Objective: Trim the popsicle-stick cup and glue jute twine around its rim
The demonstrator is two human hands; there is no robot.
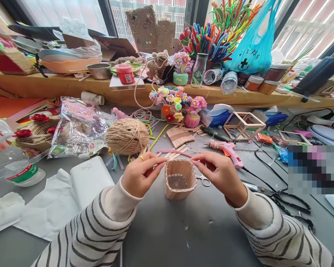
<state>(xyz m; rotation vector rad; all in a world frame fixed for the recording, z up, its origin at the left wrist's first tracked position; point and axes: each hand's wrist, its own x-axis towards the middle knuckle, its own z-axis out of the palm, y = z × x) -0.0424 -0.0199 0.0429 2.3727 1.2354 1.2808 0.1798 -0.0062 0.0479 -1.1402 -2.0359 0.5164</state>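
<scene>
A small squarish container (180, 191) faced with upright wooden craft sticks stands on the table in front of me, its top open and its clear plastic bottom showing. Along its rim runs a thin, pale, cord-like edge. My left hand (140, 173), with a ring on one finger, pinches at the back left corner of that rim. At the back right corner, my right hand (218, 172) has thumb and forefinger pressed together. Whatever lies between the fingertips is too small to make out. Small scissors (204, 180) lie just behind the container's right side.
A twine ball (127, 136) and white power bank (90, 181) sit left. Right are a pink glue gun (231, 152) with its cord and large black scissors (292, 202). Craft sticks (180, 137) lie behind. Pipe-cleaner flowers (169, 98) stand below the crowded ledge (122, 94).
</scene>
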